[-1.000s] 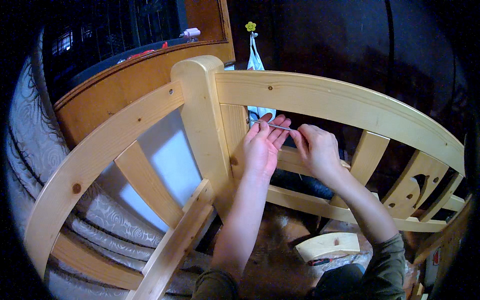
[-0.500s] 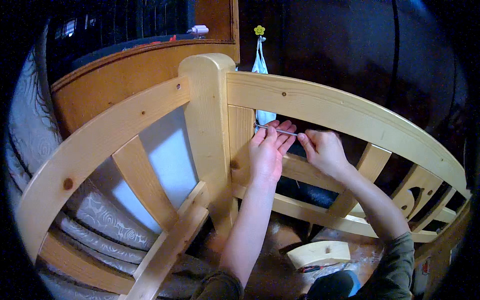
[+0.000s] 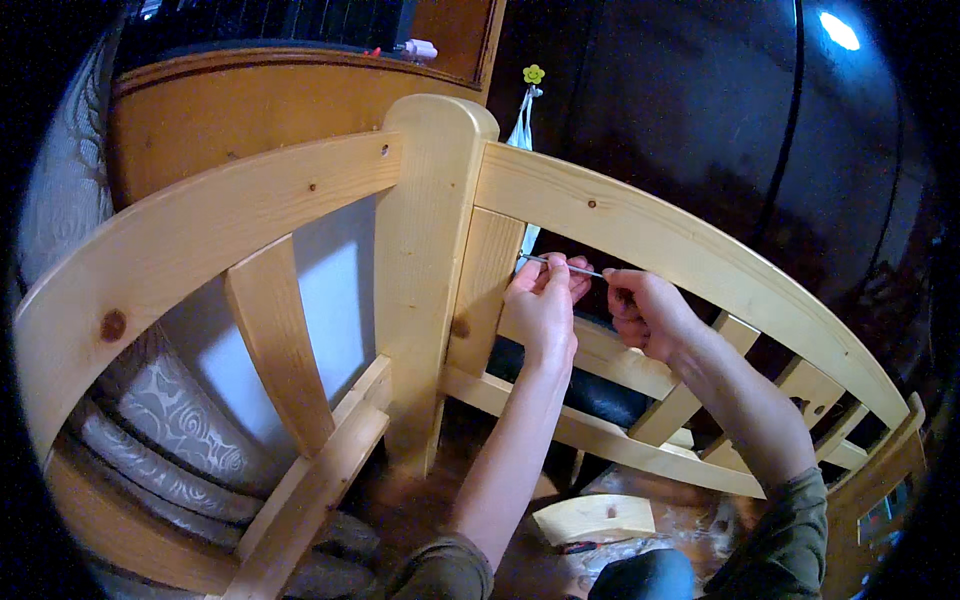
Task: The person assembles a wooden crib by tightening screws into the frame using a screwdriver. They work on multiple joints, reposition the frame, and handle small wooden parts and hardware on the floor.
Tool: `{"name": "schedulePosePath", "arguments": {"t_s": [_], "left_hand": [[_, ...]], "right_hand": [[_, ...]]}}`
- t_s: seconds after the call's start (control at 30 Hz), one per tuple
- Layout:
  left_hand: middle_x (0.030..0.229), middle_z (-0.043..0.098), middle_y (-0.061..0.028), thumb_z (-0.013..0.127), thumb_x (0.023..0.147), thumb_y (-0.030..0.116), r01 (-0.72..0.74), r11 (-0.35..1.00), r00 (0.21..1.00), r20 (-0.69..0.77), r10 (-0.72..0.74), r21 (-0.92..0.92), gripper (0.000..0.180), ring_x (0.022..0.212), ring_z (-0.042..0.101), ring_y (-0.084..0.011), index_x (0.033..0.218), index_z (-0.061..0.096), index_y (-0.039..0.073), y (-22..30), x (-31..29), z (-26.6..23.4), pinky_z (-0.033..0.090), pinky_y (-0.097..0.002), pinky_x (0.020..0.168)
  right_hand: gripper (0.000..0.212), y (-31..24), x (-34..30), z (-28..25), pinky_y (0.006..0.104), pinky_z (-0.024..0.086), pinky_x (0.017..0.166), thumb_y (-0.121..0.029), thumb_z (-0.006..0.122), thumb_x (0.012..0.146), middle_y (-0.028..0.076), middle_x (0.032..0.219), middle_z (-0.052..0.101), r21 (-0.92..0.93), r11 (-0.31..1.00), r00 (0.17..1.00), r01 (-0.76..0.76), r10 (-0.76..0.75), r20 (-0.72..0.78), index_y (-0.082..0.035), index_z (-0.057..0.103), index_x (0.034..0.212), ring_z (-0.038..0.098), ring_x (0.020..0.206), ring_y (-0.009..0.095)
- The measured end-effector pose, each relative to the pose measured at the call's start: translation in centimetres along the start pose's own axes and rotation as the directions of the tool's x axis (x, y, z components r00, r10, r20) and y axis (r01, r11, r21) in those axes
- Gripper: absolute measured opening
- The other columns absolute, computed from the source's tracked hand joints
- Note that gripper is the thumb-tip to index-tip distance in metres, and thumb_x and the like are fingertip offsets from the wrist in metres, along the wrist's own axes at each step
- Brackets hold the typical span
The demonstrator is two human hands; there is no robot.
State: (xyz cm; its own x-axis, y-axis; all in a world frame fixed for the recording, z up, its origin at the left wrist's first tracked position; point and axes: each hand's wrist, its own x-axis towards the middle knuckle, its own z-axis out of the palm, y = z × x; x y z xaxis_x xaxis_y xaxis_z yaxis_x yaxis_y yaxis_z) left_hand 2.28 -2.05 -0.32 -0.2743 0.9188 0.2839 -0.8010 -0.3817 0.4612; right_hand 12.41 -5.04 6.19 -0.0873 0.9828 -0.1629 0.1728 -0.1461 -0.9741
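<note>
steadying a thin grey metal rod, right of the pale round-topped wooden post: left hand pinches mid-length, apparently as guide; right hand pinches farther end, presumably for leverage.

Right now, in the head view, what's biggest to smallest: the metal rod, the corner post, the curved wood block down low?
1. Corner post
2. Curved wood block
3. Metal rod, so thin!
</note>
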Motion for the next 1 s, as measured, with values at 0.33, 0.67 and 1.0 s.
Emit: {"name": "schedulePosePath", "arguments": {"t_s": [0.33, 0.67, 1.0], "left_hand": [[0.081, 0.06, -0.0106, 0.051, 0.086, 0.014, 0.079, 0.996, 0.997, 0.008, -0.079, 0.03, 0.013, 0.067, 0.06, -0.0163, 0.088, 0.051, 0.001, 0.5, 0.2, -0.5, 0.052, -0.0272, 0.059], [0.092, 0.059, -0.0125, 0.044, 0.09, 0.018, 0.081, 0.996, 0.98, 0.184, -0.076, -0.02, 0.021, 0.08, 0.06, -0.0203, 0.1, 0.046, 0.0, 0.7, 0.1, -0.9, 0.05, -0.032, 0.071], [0.092, 0.057, -0.0142, 0.045, 0.088, 0.013, 0.135, 0.984, 0.987, 0.099, -0.123, -0.117, 0.018, 0.084, 0.06, -0.0255, 0.099, 0.046, -0.002, 0.8, -0.2, -0.7, 0.051, -0.036, 0.074]], "right_hand": [[0.025, 3.1, -0.8, -1.8, 0.037, 0.045, 0.058, -0.03, 0.053, 0.081, 0.013, 0.077, 0.055, -0.868, 0.007, 0.542, 0.497, -0.783, 0.304, -0.006, 0.05, 0.086, 0.057, 0.069, 0.029], [0.037, 3.2, 1.8, -0.8, 0.0276, 0.036, 0.041, -0.033, 0.044, 0.088, 0.005, 0.052, 0.047, -0.65, 0.262, 0.423, 0.713, -0.901, 0.1, -0.006, 0.05, 0.063, 0.045, 0.045, 0.014], [0.046, 1.7, -1.5, -0.3, 0.0239, 0.029, 0.038, -0.042, 0.039, 0.088, 0.001, 0.049, 0.043, -0.317, 0.901, 0.937, 0.298, -0.339, -0.083, -0.006, 0.049, 0.06, 0.037, 0.041, 0.009]]}}
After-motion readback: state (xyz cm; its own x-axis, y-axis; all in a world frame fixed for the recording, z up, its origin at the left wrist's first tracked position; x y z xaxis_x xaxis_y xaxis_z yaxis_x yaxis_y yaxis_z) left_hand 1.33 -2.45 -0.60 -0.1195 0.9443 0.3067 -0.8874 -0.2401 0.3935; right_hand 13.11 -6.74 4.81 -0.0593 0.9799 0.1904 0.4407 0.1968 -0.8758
